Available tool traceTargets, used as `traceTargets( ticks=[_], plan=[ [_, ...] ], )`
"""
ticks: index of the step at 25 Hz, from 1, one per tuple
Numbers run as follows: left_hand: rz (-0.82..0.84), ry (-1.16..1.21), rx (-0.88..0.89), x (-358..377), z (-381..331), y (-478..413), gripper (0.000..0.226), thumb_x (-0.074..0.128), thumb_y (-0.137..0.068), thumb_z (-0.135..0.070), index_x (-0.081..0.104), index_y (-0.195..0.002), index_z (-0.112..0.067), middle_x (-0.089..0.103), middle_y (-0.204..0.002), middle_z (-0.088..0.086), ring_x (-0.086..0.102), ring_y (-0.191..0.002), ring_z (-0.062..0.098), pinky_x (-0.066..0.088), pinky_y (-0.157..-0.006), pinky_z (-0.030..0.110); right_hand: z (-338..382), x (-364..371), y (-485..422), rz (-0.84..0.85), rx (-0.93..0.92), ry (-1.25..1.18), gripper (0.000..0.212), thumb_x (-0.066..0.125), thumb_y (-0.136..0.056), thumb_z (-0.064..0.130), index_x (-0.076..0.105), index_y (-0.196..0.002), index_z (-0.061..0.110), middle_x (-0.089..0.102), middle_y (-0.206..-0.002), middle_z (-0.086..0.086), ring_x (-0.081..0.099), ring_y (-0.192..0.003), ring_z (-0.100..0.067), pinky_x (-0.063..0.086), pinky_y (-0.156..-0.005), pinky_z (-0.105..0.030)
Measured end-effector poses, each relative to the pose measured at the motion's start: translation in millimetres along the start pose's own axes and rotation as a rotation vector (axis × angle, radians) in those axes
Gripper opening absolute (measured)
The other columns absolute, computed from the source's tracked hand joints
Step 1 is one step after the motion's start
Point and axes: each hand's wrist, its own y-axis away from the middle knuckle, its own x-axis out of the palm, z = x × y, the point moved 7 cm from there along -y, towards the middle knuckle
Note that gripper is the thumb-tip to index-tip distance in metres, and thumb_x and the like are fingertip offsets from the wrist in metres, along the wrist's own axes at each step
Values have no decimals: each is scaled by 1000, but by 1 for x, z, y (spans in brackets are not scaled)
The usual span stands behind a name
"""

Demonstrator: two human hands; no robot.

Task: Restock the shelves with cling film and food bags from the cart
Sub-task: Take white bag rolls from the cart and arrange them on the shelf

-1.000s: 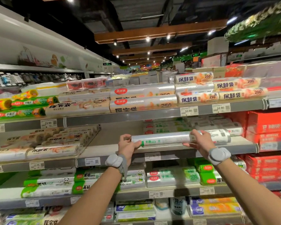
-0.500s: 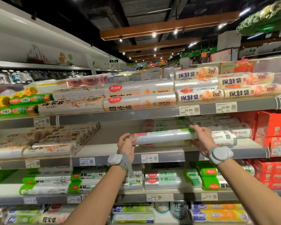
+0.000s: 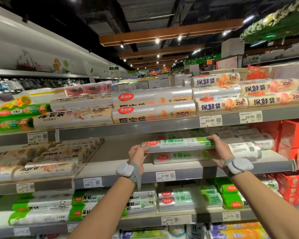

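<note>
The fingers (image 3: 142, 149) of the left hand (image 3: 138, 155) were curled round the left end of a cling film roll (image 3: 178, 144), thumb and fingertips pinching it beside its red oval mark. The fingers (image 3: 213, 138) of the right hand (image 3: 218, 152) were wrapped over the top of the roll's right end, with the palm under it, so both hands gripped the one roll. It was held level, lengthwise along the shelf front, inside the opening of the middle shelf (image 3: 114, 168). Directly beneath it a second roll (image 3: 176, 156) with the same red mark and green lettering lay on the shelf board; whether the two touched could not be told. Just to the right, partly behind the right hand, lay a white-labelled roll (image 3: 245, 149), and beyond that stood red boxes (image 3: 293, 135).

To the left of the held roll the shelf board was bare, and further left sat a stack of beige-labelled rolls (image 3: 41, 161). A price tag (image 3: 165, 176) reading 17.90 was fixed to the shelf edge below the hands. The upper shelf (image 3: 162, 126) carried long food bag rolls (image 3: 154, 112) piled in layers. On the lower shelf (image 3: 145, 219) lay green-labelled rolls (image 3: 86, 199). Each wrist bore a pale grey band with a round white unit, the left band (image 3: 125, 169) and the right band (image 3: 238, 165).
</note>
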Motion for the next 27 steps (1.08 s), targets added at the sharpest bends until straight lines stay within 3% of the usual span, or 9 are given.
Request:
traceTargets(
  ticks=[4,8,11,13,15,17,20,23,27],
  plan=[
    [-33,-16,-16,-1,4,-10,44,82,-79,-24,58,-110,-3,65,-111,15,65,-99,22,55,-88,29,2,4,-8,-13,5,98,32,73,-70,53,74,-87,26,63,-109,-14,63,-94,-28,54,-83,-43],
    [-79,-61,-29,0,6,-17,45,77,-84,-18,53,-119,-1,62,-109,14,66,-92,25,57,-71,26,2,5,-12,-118,-16,125,37,72,-80,41,64,-89,6,62,-93,-13,58,-81,-26,49,-76,-37],
    [-78,-23,-60,8,8,-19,35,69,-88,-2,46,-115,1,58,-118,15,65,-104,30,56,-85,32,8,6,-19,-199,-114,258,41,72,-77,46,62,-88,8,65,-88,-15,58,-81,-27,50,-77,-36],
    [-101,-35,-66,11,9,-25,27,61,-89,8,44,-106,-5,55,-113,15,65,-108,35,55,-90,36,9,7,-30,-217,-150,251,29,77,-78,33,65,-82,8,68,-83,-12,67,-83,-29,56,-80,-41],
    [-102,-59,-56,16,6,-41,22,54,-89,12,50,-110,4,57,-116,19,63,-111,37,55,-90,37,13,8,-39,-228,-160,344,19,73,-81,23,67,-84,6,68,-85,-12,68,-87,-31,56,-85,-44],
    [-88,-230,-41,24,0,-56,34,54,-94,0,53,-127,8,59,-127,22,58,-120,37,51,-96,40,16,11,-48,-241,-136,535,28,65,-86,19,65,-102,-4,64,-96,-14,62,-96,-34,51,-88,-38],
    [-64,-517,46,39,-7,-78,48,48,-103,-28,48,-138,4,56,-131,14,47,-132,35,39,-98,35,27,29,-64,-138,-238,813,31,56,-95,22,60,-117,1,62,-118,-19,58,-110,-36,44,-91,-36],
    [36,-740,87,53,7,-97,43,50,-101,-31,58,-129,0,61,-131,17,56,-122,34,45,-99,37,27,37,-89,-71,-292,934,29,57,-94,28,60,-112,6,63,-116,-18,59,-103,-34,46,-91,-39],
    [68,-740,118,65,15,-123,33,53,-96,-19,65,-121,1,65,-123,20,60,-117,36,49,-101,43,29,47,-118,-35,-278,950,23,57,-92,31,54,-102,10,63,-105,-14,59,-92,-30,46,-81,-35]
  ],
)
